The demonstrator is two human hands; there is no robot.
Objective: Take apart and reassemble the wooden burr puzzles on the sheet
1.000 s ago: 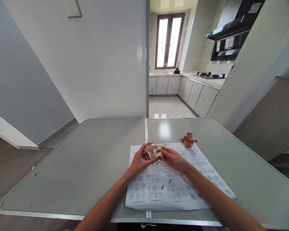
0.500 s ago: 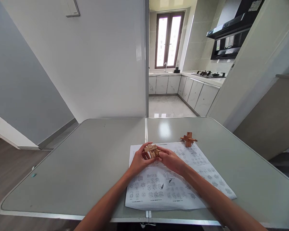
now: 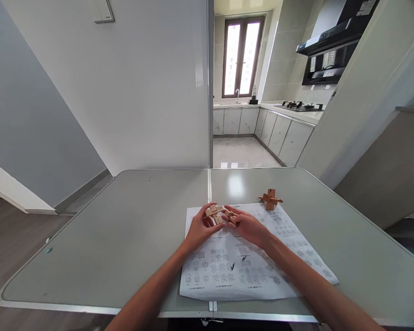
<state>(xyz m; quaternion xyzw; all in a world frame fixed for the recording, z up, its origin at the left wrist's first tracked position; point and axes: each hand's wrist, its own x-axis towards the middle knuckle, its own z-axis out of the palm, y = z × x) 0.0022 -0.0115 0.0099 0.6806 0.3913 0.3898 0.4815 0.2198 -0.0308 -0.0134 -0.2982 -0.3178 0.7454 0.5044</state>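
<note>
My left hand (image 3: 200, 228) is closed around a partly joined wooden interlocking puzzle (image 3: 214, 212) made of light notched bars. Just to its right, my right hand (image 3: 247, 226) pinches a wooden puzzle piece (image 3: 230, 216), which its fingers partly cover. The piece and the puzzle are close together; whether they touch I cannot tell. Both hands are above a large printed sheet (image 3: 224, 292) with rows of small line diagrams. At the sheet's far right edge stands a darker wooden cross-shaped puzzle (image 3: 270, 200), apart from both hands.
The grey table (image 3: 124, 239) has a metal rim and a seam down its middle. Behind it rises a white wall (image 3: 158, 92). A kitchen with a window (image 3: 243, 57), a gas stove (image 3: 301, 106) and a range hood (image 3: 334, 34) lies beyond the opening.
My right hand has moved slightly right, drawing its wooden piece away from the puzzle in my left hand. A gap now shows between them. The cross-shaped puzzle and sheet stay put.
</note>
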